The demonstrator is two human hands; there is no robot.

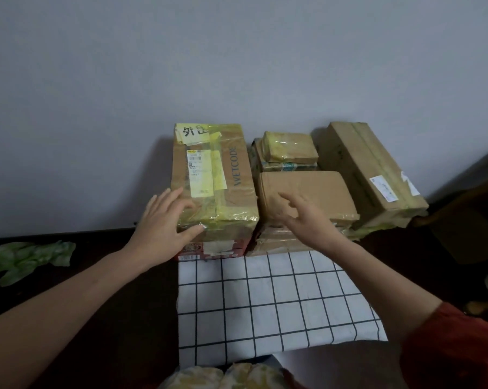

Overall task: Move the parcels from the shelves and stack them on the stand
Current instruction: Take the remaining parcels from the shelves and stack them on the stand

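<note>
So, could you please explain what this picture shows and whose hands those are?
No machine here: a person wears one camera on the head, looking down at their own bare hands. The left hand rests, fingers spread, on the near corner of the taped WETCODE box. The right hand is open above a plain brown box; neither grips anything. Further back sits a small taped parcel; a long box lies at the right. A checked cloth lies in front, a green bag far left.

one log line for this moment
left hand open, touching taped box | right hand open, over plain box | nothing lifted
</note>
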